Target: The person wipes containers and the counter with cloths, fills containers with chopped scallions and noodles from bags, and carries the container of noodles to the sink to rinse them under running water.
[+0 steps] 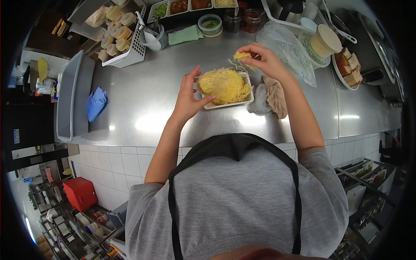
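A white rectangular tray (228, 105) sits on the steel counter, heaped with yellow food (232, 86) that has thin pale shreds over its top. Along the tray's left side is my left hand (189, 94), its fingers apart and its thumb touching the near left edge of the heap. Above and to the right of the tray, my right hand (265, 61) pinches a small clump of shredded yellow food (242, 56). Loose shreds hang or lie just below that clump; I cannot tell which.
Right of the tray lie a brown cloth (274, 96) and crumpled clear plastic (259, 100). A plastic bag (288, 47) and a lidded tub (326, 41) stand beyond. Behind are a green cloth (185, 35) and a round container (210, 25). Leftward are a bottle basket (125, 56) and blue cloth (96, 104).
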A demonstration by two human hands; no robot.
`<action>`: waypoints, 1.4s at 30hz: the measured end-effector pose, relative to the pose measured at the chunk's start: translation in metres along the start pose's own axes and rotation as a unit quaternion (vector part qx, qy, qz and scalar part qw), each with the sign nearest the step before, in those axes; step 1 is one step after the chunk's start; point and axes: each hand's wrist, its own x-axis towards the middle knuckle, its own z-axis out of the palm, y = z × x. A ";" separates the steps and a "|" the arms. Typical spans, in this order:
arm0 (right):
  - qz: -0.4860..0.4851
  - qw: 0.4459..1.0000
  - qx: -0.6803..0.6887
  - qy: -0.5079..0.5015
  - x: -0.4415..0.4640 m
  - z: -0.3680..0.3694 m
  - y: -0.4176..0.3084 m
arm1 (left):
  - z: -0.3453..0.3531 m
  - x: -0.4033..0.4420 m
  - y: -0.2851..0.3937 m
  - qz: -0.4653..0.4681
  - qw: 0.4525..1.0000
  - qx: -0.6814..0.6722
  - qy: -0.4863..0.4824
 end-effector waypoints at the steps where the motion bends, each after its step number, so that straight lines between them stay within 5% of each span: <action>1: 0.001 1.000 0.002 0.000 -0.004 0.004 -0.012 | -0.001 0.002 0.002 0.009 1.000 -0.002 0.001; 3: -0.032 0.994 -0.054 -0.088 -0.014 0.013 -0.040 | -0.003 0.007 0.005 0.026 1.000 0.001 -0.001; 5: 0.054 0.991 -0.047 -0.114 -0.022 0.017 -0.054 | -0.004 0.009 0.007 0.045 0.999 0.003 -0.003; 7: 0.026 0.991 -0.129 0.003 -0.029 0.019 -0.043 | -0.007 0.011 0.009 0.064 0.998 0.009 -0.022; 10: 0.034 0.957 -0.288 0.000 -0.042 0.028 -0.038 | -0.009 0.012 0.014 0.067 0.996 0.033 -0.053; 19: 0.059 0.922 -0.366 0.113 -0.050 0.072 -0.043 | -0.002 0.023 0.013 0.135 0.985 0.097 -0.036; 34: 0.111 0.938 -0.323 0.062 -0.061 0.061 -0.041 | -0.022 0.035 0.021 0.007 0.966 -0.247 -0.076; 38: 0.103 0.954 -0.273 0.072 -0.067 0.047 -0.037 | -0.029 0.034 0.040 0.014 0.966 -0.235 -0.108; 42: 0.055 0.970 -0.213 0.103 -0.069 0.032 -0.054 | -0.011 0.038 0.051 0.143 0.974 -0.087 -0.155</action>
